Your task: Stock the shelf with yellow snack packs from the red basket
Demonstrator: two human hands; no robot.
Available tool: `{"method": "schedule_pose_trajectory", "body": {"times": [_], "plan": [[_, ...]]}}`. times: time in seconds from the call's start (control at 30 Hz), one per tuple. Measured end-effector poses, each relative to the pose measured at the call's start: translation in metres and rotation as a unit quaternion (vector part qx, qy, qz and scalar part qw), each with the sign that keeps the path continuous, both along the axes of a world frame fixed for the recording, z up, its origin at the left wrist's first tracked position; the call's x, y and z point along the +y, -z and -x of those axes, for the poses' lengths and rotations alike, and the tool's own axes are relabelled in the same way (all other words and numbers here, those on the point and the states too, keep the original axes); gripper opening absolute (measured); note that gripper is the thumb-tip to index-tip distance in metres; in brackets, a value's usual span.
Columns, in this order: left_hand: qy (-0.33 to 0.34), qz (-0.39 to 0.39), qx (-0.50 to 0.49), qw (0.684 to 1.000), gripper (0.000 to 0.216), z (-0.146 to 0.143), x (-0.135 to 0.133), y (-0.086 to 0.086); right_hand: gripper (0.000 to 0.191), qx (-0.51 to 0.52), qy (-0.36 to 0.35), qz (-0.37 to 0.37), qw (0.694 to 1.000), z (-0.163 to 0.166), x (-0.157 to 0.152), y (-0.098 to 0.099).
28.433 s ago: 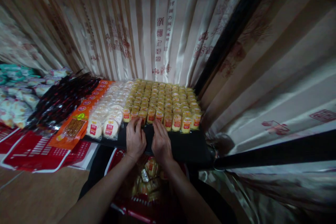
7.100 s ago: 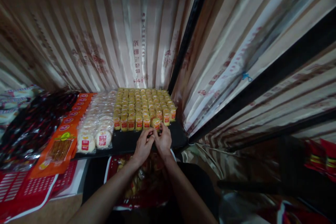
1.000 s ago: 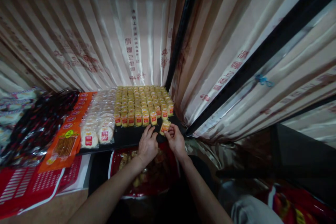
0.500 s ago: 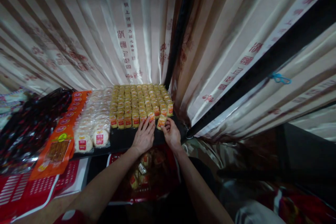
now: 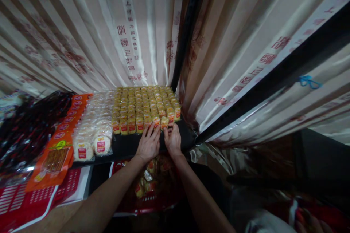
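Standing upright, small yellow packet (image 5: 164, 122), red label.

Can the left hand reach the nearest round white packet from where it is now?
Probably yes. The left hand lies at the front row of yellow packets, and only bare black shelf separates it from the round white packet.

Striped curtain (image 5: 82, 43), black pole (image 5: 188, 32), orange packets (image 5: 58, 145), white round cakes (image 5: 93, 131), dark packets (image 5: 30, 123)

I see my left hand (image 5: 149, 143) spread flat against the front row of yellow packets (image 5: 142, 103). My right hand (image 5: 172, 139) touches one packet (image 5: 164, 122) there.
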State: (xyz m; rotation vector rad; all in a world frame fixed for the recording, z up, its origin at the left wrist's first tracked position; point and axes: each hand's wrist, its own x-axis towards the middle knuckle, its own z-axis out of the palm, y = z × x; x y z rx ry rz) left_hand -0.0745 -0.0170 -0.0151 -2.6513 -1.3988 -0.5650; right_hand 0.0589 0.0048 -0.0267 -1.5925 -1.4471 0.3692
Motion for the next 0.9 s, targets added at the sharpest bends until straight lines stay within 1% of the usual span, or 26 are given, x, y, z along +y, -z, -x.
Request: {"method": "schedule_pose_trajectory", "body": {"times": [0.23,0.37,0.43,0.63,0.8,0.9], "plan": [[-0.001,0.001,-0.003,1.0,0.046,0.0,0.001,0.003,0.017,0.02,0.017,-0.018,0.999,0.002,0.001,0.006],[0.0,-0.002,0.002,1.0,0.046,0.0,0.001,0.003,0.014,0.014,-0.014,-0.045,0.999,0.001,-0.001,0.011],[0.0,-0.001,0.003,1.0,0.046,0.0,0.001,0.003,0.017,0.001,-0.028,-0.053,0.998,0.001,-0.001,0.012],[0.0,0.006,-0.002,1.0,0.047,0.0,0.001,0.003,0.033,-0.017,-0.034,-0.061,0.997,0.002,-0.002,0.01],[0.003,0.005,-0.003,1.0,0.047,0.0,0.002,0.003,0.037,-0.022,-0.046,-0.054,0.997,0.002,-0.002,0.01],[0.001,0.008,0.002,1.0,0.047,-0.001,0.002,0.004,0.039,-0.021,-0.042,-0.05,0.998,0.002,-0.003,0.01]]}}
